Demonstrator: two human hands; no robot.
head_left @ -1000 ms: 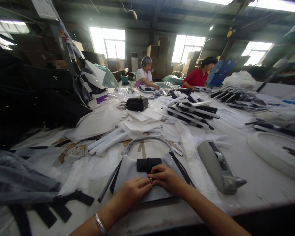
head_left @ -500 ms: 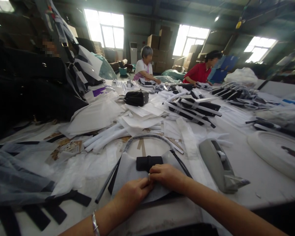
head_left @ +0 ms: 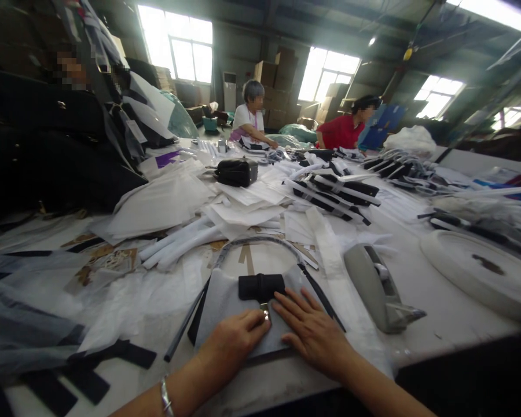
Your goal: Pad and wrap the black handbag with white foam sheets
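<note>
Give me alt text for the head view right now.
The left hand holds a metal clasp on a grey-fronted handbag, while the right hand lies spread on its front. A tape dispenser stands right on the cluttered table, with people in red and white beyond.

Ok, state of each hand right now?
Left hand: closed, fingertips pinching the metal clasp.
Right hand: open, fingers spread on the grey bag.

Pale table (head_left: 443, 317) carries bag (head_left: 228, 302), tape dispenser (head_left: 373, 289) (grey).
</note>
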